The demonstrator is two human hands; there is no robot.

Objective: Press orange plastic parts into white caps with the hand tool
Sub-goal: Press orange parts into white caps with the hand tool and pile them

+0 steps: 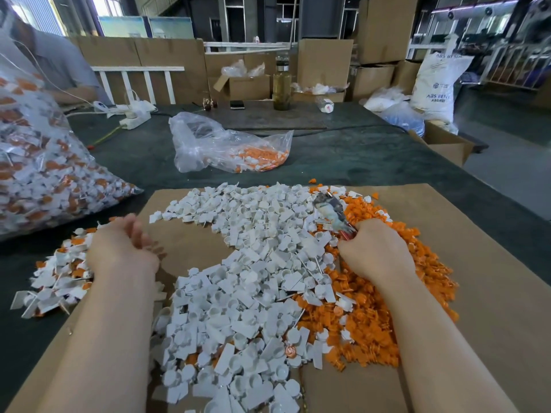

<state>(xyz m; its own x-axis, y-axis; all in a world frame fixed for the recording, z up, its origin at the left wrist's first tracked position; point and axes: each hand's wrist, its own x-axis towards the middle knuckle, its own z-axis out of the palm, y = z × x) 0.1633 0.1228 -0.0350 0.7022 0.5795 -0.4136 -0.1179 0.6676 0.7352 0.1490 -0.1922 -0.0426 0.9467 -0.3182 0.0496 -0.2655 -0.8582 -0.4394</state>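
Note:
A big heap of white caps (pixel 250 263) covers the middle of a brown cardboard sheet (pixel 477 263). To its right lies a heap of orange plastic parts (pixel 387 317). My right hand (pixel 375 251) grips the hand tool (pixel 331 211), whose taped head sticks up and away over the border of both heaps. My left hand (pixel 125 245) hovers at the sheet's left edge with loosely curled fingers; nothing shows in it. Below it lies a pile of assembled white-and-orange pieces (pixel 59 278).
A large clear bag of assembled pieces (pixel 44 174) fills the left. A smaller plastic bag with orange parts (pixel 232 147) lies on the dark green table (pixel 343 153). Behind stand a bottle (pixel 281 87), a phone (pixel 237 104), a power strip (pixel 134 119) and cardboard boxes (pixel 325 64). Another person sits far left.

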